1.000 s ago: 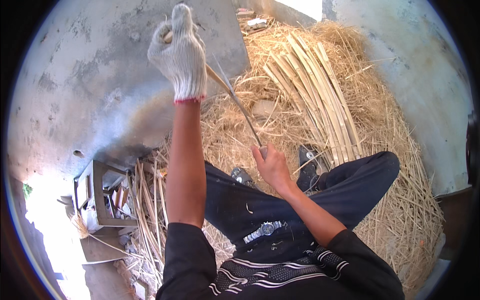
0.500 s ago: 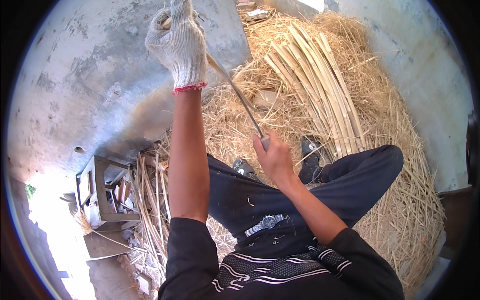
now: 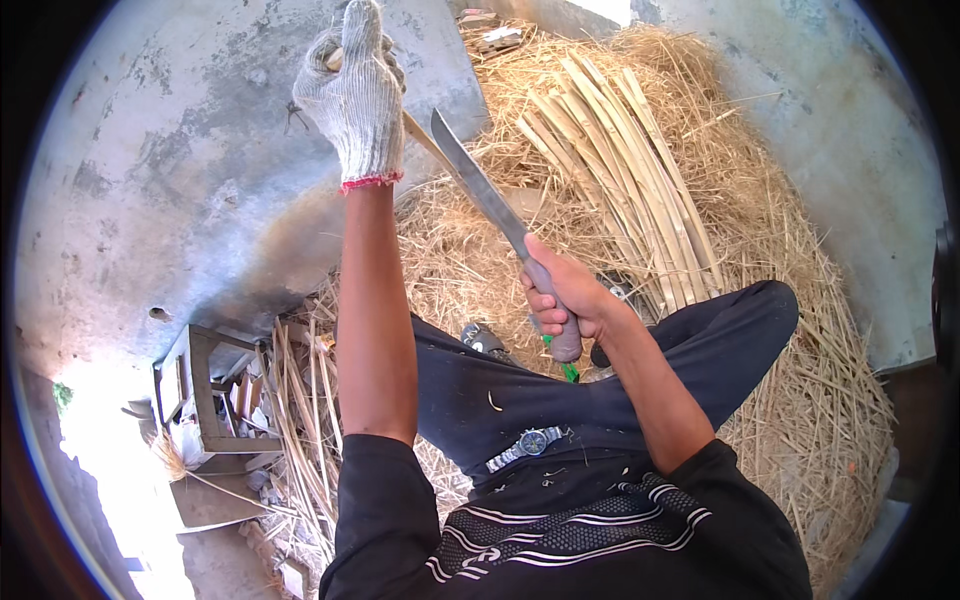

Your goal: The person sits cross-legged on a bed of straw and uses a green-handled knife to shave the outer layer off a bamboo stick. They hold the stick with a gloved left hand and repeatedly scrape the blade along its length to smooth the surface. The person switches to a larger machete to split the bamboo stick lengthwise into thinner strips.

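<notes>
My left hand [image 3: 355, 100], in a white knit glove with a red cuff, is raised at the top of the view and closed around a pale bamboo strip [image 3: 428, 143]. From the glove the strip slants down toward the right and passes behind the blade. A machete [image 3: 485, 195] is in my bare right hand [image 3: 568, 290], fingers wrapped round its thick grey-brown handle. Its blade points up and to the left, the hooked tip a little right of the glove's cuff. Whether blade and strip touch I cannot tell.
Several split bamboo strips [image 3: 640, 180] lie on a heap of straw-like shavings [image 3: 800, 420] ahead right. On my lap rests a metal-band wristwatch [image 3: 533, 442]. At left, by the grey wall [image 3: 200, 180], stand a wooden frame [image 3: 205, 390] and more thin strips [image 3: 300, 400].
My right hand has turned, so the machete's flat side and handle now show, its blade swung up and left. The left hand has barely moved and still grips the strip.
</notes>
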`<state>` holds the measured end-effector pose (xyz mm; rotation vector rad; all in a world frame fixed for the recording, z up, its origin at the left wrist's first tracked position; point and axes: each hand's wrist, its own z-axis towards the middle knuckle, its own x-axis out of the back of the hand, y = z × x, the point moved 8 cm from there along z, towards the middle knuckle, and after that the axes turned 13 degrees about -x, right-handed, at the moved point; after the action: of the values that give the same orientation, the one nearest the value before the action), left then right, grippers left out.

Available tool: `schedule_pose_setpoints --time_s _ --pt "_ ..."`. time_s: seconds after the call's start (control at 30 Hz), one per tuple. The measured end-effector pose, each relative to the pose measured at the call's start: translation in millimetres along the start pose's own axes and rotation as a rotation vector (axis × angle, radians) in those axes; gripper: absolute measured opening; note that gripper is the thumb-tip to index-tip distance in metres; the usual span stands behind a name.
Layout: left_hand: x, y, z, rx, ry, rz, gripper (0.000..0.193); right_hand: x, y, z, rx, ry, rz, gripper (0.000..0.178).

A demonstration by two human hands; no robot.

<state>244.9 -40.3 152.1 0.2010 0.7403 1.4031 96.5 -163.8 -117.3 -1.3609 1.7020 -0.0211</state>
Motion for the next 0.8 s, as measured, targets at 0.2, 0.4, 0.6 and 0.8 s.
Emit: schedule_pose_setpoints --time_s 0.2,0.4,0.6,0.8 --pt "-21 4 -11 -0.006 -0.004 0.037 0.03 1 1 -15 0.209 0.383 -0.25 0.05" --pt "-15 8 -7 -0.055 0.01 0.109 0.029 -41 -31 -54 0.766 0.735 -0.624 0.05" --pt "-21 2 -10 -0.056 0.02 0.174 0.042 25 -6 19 0.62 0.929 -0.863 0.051" --pt "-5 4 -2 -0.014 -0.015 0.045 0.03 20 11 26 0.03 -0.019 0.041 0.056"
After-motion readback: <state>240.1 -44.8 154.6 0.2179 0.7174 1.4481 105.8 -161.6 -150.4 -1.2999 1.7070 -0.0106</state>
